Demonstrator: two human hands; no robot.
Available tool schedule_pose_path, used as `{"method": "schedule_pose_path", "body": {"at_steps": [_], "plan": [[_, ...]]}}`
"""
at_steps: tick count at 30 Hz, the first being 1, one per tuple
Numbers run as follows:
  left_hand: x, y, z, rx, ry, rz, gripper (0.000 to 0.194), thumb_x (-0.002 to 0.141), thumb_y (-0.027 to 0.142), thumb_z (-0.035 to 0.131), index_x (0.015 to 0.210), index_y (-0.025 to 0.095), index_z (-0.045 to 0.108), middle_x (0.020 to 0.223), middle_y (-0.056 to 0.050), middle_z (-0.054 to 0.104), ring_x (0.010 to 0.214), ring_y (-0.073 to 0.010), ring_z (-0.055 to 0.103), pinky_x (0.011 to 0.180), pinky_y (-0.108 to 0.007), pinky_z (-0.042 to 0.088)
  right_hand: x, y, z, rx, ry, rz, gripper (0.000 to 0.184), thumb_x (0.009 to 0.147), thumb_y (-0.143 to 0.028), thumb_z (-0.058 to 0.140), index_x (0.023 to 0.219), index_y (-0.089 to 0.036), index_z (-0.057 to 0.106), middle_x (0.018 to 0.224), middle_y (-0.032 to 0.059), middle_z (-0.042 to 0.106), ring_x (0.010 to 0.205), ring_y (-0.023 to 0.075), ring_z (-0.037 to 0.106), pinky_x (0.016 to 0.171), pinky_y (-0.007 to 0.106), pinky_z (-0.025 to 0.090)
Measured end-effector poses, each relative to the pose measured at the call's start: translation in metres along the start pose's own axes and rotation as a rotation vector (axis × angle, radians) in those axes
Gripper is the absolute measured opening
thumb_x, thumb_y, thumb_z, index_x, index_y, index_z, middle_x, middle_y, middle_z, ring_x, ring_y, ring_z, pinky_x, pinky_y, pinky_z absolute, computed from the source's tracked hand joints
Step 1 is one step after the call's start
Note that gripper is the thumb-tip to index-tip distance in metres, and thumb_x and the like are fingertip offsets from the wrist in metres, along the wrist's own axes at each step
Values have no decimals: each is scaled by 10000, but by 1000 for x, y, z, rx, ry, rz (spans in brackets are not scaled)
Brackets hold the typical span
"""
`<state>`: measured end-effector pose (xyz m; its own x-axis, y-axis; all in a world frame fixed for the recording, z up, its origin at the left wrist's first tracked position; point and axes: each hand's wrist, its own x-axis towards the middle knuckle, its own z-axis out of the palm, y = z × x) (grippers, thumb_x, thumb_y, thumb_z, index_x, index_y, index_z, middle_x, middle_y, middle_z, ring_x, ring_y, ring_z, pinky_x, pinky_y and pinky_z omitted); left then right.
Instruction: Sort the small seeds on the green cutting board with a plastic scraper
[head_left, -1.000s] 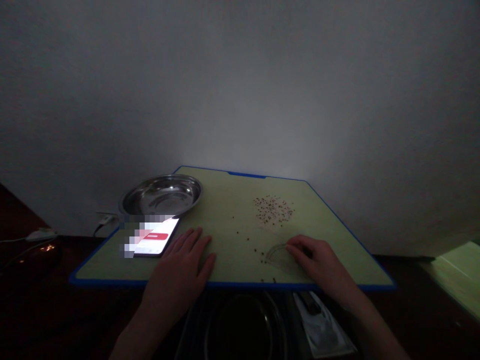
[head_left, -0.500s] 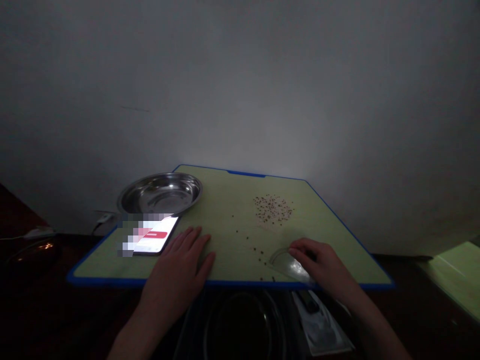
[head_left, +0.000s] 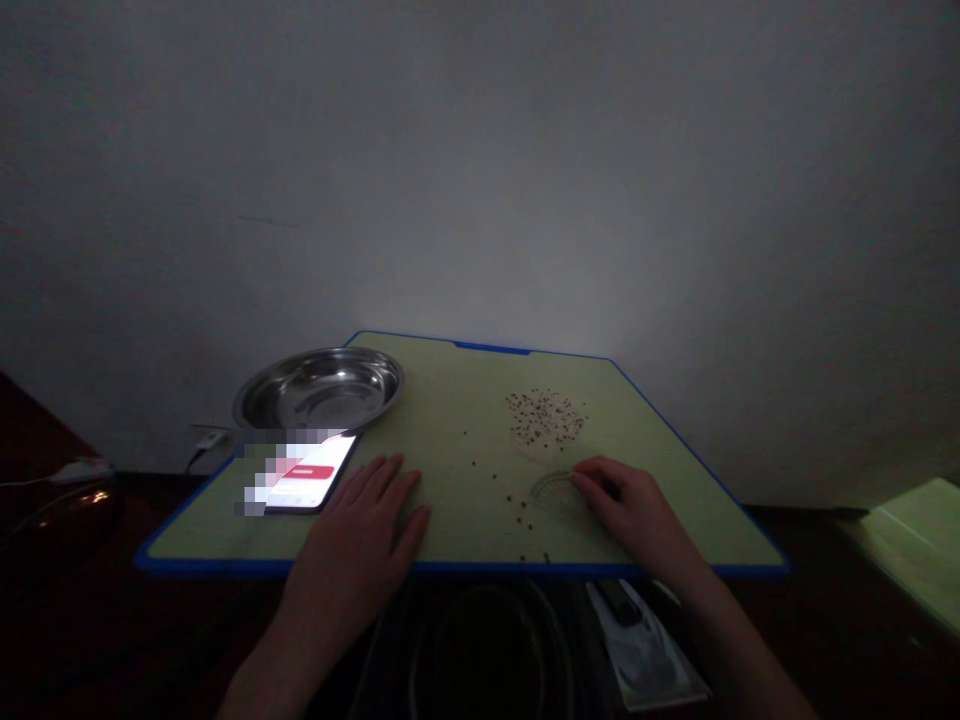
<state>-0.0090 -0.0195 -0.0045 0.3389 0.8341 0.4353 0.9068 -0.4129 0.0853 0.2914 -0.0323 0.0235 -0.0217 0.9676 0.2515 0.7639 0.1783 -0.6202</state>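
Note:
My left hand (head_left: 367,520) lies flat on the pale green tabletop (head_left: 442,520), fingers stretched out, its fingertips beside a lit phone (head_left: 307,478). Between the thumb and fingers of my right hand (head_left: 619,505) is the edge of a clear, curved piece that looks like a plastic protractor (head_left: 551,485). Its see-through body blends into the table, so its lower outline is hard to make out. Beyond it lies a scattered patch of small dark grains or beans (head_left: 546,418). Several loose ones (head_left: 520,519) sit just left of the protractor.
A shiny metal basin (head_left: 322,390) stands at the table's left back, partly over the edge. Blue edging (head_left: 480,569) runs round the tabletop. Below the front edge are a dark round object (head_left: 487,650) and a clear packet (head_left: 649,650). A grey wall (head_left: 480,200) rises behind.
My right hand has moved a little away from me and slightly left, carrying the clear protractor towards the grain patch. The bright glare on the protractor is gone. My left hand stays put.

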Motion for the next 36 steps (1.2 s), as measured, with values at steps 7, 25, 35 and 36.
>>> {"method": "schedule_pose_path", "body": {"at_steps": [7, 25, 35, 36], "plan": [[-1, 1, 0, -5, 1, -4, 435, 900, 417, 404, 1184, 157, 605, 1299, -157, 587, 1239, -321, 509, 1002, -537, 424, 2, -9, 0, 69, 2, -34, 252, 867, -355, 495, 789, -179, 659, 660, 17, 632, 612, 163, 557, 566, 267, 396], [-1, 2, -2, -13, 5, 1, 443, 908, 425, 382, 1168, 146, 608, 1286, -166, 594, 1230, -331, 514, 989, -552, 432, -8, -14, -3, 75, -83, -43, 223, 877, -327, 508, 789, -191, 661, 683, 24, 637, 624, 162, 556, 577, 274, 412], [-2, 2, -1, -6, -5, -6, 428, 907, 408, 409, 1182, 143, 602, 1305, -165, 578, 1252, -329, 493, 1019, -534, 409, -16, -10, -4, 96, -120, -7, 244, 883, -352, 499, 802, -193, 666, 739, 32, 671, 684, 181, 595, 615, 283, 438], [-3, 2, -1, -6, -3, -6, 427, 907, 412, 412, 1183, 146, 600, 1306, -163, 577, 1253, -328, 492, 1020, -532, 408, -16, -9, -3, 103, -124, -4, 244, 881, -351, 500, 803, -191, 667, 744, 35, 676, 690, 184, 599, 615, 285, 440]]}}
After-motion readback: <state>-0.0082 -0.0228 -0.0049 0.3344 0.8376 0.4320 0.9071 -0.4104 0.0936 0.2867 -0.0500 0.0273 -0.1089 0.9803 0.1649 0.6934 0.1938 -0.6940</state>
